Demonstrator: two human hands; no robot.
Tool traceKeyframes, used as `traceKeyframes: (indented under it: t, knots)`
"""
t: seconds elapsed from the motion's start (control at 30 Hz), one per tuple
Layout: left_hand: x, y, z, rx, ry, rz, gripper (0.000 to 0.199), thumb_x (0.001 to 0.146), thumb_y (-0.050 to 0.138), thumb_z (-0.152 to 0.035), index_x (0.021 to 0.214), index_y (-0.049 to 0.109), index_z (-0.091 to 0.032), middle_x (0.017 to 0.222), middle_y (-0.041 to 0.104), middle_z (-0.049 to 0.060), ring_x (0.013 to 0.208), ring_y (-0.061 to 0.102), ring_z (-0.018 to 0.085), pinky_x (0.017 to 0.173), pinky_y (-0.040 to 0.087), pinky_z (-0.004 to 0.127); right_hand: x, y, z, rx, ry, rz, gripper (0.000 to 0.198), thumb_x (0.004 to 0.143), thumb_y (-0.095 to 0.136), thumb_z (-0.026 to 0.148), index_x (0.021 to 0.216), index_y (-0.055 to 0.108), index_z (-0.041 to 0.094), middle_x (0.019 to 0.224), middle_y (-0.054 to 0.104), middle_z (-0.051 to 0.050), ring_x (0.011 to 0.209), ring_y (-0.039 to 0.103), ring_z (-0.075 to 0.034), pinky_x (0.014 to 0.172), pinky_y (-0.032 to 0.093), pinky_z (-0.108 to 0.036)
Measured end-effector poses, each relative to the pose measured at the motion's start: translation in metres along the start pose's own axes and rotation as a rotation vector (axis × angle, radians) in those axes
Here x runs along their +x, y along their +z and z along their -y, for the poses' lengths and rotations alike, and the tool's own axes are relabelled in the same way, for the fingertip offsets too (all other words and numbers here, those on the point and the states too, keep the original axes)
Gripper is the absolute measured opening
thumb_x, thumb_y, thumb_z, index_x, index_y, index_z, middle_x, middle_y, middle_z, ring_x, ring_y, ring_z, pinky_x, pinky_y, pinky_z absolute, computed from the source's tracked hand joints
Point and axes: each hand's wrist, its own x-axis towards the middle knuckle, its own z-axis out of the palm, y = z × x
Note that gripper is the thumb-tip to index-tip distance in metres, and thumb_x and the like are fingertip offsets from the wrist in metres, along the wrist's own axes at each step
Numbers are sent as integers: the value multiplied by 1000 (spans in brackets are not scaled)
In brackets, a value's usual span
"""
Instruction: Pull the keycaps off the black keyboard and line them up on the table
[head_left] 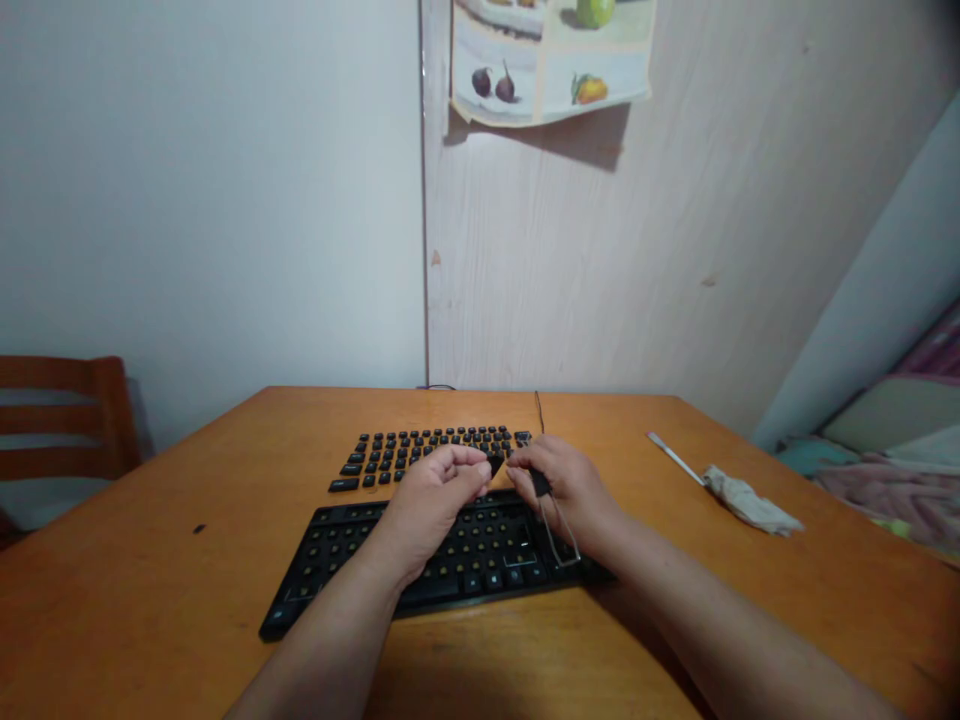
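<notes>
Above a black keyboard (472, 590), my left hand (431, 505) pinches a small black keycap (495, 465) between thumb and fingertips. Most of the keyboard's keys are off, and pale stems show in their places; a few keys along its near edge are still on. In my right hand (566, 490) is a wire keycap puller (559, 540), its black handle under the fingers and its wire loops hanging toward me. The right fingertips are pinched close to the keycap; whether they touch it I cannot tell. Loose keycaps (384, 465) lie in rows behind the keyboard, partly hidden by my hands.
A single dark bit (199, 528) lies on the wooden table (187, 600) at the left. Toward the right are a thin white stick (675, 458) and a crumpled pale cloth or tissue (750, 502). A wooden chair (67, 415) stands at the far left. The wall closes off the back.
</notes>
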Motion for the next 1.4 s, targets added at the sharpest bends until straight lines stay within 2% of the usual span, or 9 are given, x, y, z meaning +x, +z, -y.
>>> traceKeyframes:
  t: [0.17,0.37,0.5,0.63,0.73,0.83,0.93,1.1,1.4]
  knots:
    - [4,0,6,24,-59,-42,28,80,67,-34,98,62,-14,80,66,2,70,60,11,68,44,23,-5,3,-1,-44,-24,34,12,90,56,21,91,68,21,84,63,-5,81,58,-19,71,45,-30]
    - [7,-4,9,46,-78,-104,24,82,63,-35,93,62,-14,82,67,4,68,59,11,67,44,23,-3,2,-29,24,94,-138,11,89,58,25,90,68,20,88,68,-5,84,63,-19,79,48,-31]
    - [7,-7,10,73,-58,-110,24,83,61,-38,91,63,-15,83,68,4,70,59,11,68,44,24,0,-9,-46,-17,186,-138,23,92,54,36,95,71,21,93,71,-7,89,65,-21,81,50,-33]
    - [7,-8,8,97,-37,-129,24,82,61,-38,89,64,-16,84,68,4,71,58,12,69,44,24,4,-22,-55,-199,199,-120,37,95,46,45,111,71,22,112,69,-11,108,60,-26,94,46,-40]
    - [6,-8,6,119,-24,-137,23,81,61,-38,88,64,-16,84,69,4,71,58,13,69,43,25,10,-30,-60,-358,194,-117,43,97,40,46,106,73,20,126,63,-14,124,51,-30,103,39,-45]
    - [6,-8,6,137,-13,-134,24,81,61,-39,88,65,-16,83,69,4,71,59,14,69,43,25,17,-33,-60,-379,218,9,43,100,35,41,114,69,19,120,67,-14,114,59,-28,97,43,-41]
    - [7,-9,7,145,1,-128,25,82,60,-40,88,65,-16,85,69,5,72,59,14,70,44,26,22,-30,-62,-340,247,263,38,98,39,35,126,62,24,112,72,-10,99,66,-25,84,48,-35]
    - [8,-10,7,141,11,-128,26,81,60,-41,88,65,-16,84,69,4,73,59,15,71,44,27,25,-19,-72,-402,265,610,34,87,54,30,118,69,29,104,75,-7,92,68,-26,74,47,-32]
    - [7,-9,7,134,8,-108,25,79,63,-40,85,66,-17,82,68,4,73,59,15,73,45,28,30,-9,-83,-350,304,662,31,77,62,25,104,76,32,85,76,-2,72,66,-19,61,41,-25]
